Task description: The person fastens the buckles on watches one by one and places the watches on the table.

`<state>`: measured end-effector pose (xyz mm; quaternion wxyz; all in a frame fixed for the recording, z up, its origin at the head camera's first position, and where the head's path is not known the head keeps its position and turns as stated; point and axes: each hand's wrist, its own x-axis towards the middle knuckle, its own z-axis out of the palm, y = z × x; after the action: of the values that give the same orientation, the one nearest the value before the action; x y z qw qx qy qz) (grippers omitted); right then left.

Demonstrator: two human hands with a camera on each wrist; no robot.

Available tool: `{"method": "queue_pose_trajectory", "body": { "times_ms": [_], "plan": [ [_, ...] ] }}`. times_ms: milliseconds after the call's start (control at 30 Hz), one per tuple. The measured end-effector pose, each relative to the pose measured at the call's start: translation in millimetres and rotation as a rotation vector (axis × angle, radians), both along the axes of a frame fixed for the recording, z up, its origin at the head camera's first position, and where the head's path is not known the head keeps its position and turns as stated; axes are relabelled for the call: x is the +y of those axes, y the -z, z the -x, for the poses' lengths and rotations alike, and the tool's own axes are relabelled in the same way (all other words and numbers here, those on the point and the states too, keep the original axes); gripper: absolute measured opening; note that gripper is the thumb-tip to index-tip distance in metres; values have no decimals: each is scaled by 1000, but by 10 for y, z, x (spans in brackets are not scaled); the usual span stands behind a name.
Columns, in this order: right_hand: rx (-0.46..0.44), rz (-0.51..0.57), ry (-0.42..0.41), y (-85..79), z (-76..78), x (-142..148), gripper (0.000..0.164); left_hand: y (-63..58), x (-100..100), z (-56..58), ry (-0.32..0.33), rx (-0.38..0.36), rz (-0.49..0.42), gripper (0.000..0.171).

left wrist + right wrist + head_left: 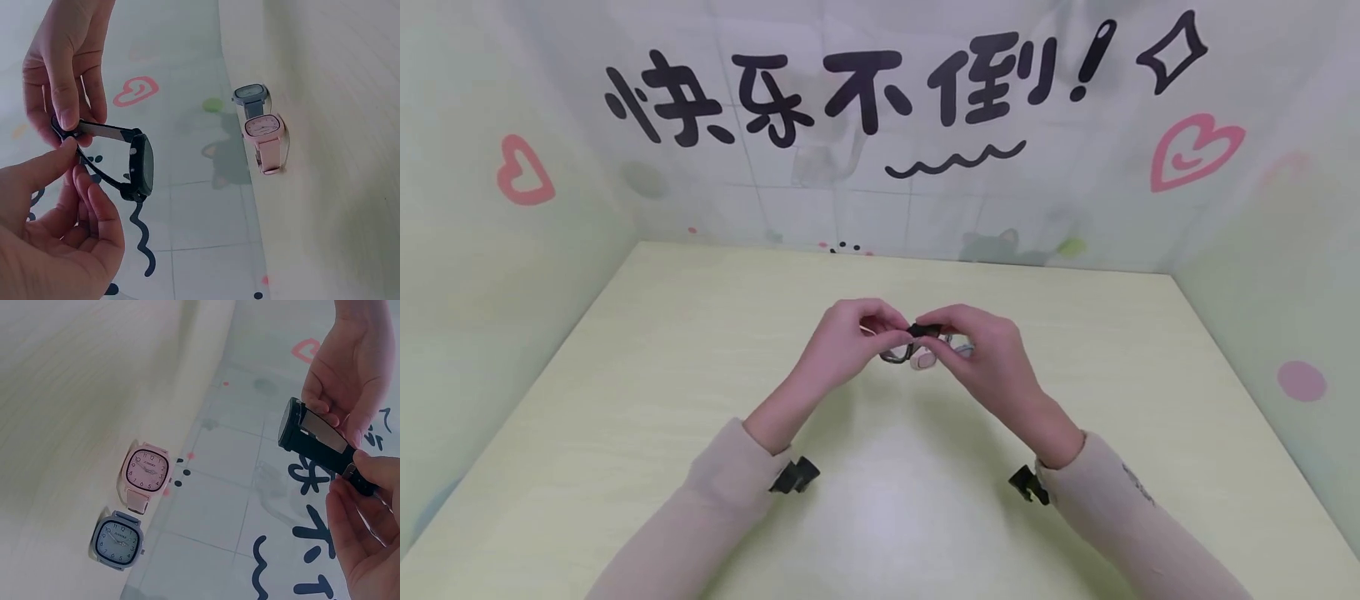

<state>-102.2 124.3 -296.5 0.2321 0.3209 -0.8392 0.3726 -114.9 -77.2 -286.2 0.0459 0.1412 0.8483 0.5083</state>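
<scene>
A black wristwatch (141, 164) is held up between both hands, its strap formed into a loop. My left hand (852, 343) pinches the strap between thumb and fingers. On the other side my right hand (988, 343) pinches the same strap at the buckle (350, 470), thumb on top. The fingertips of both hands meet closely there. The watch's round case hangs away from the hands, and the fingers hide part of the strap end.
Beyond the hands on the pale table (880, 500), a pink watch (147, 470) and a blue-grey watch (117, 540) stand side by side, straps looped, dials showing. A printed back curtain (775, 208) closes off the far edge. Black clips (796, 475) sit at the sleeve cuffs.
</scene>
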Motion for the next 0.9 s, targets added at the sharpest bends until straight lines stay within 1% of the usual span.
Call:
{"method": "queue_pose_trajectory", "body": {
  "times_ms": [133, 267, 367, 467, 567, 667, 767, 900],
  "plan": [
    [2, -61, -6, -14, 5, -25, 26, 18, -33, 30, 28, -89, -28, 11],
    [4, -111, -10, -39, 9, -46, 21, 24, -41, 49, 67, -125, -47, 11],
    [15, -146, -1, -45, 6, -65, 18, 19, -63, 57, 86, -123, -35, 11],
    [42, -173, 0, -37, 4, -80, 20, 20, -78, 62, 96, -130, -28, 12],
    [84, -199, -20, -14, 14, -91, 24, 23, -80, 60, 93, -140, -33, 12],
    [120, -224, -39, -20, 19, -103, 25, 20, -72, 56, 80, -143, -33, 10],
    [147, -246, -48, -29, 19, -107, 22, 7, -69, 50, 75, -129, 3, 8],
    [159, -261, -48, -21, 15, -102, 18, -11, -88, 56, 104, -108, 59, 7]
  ]
}}
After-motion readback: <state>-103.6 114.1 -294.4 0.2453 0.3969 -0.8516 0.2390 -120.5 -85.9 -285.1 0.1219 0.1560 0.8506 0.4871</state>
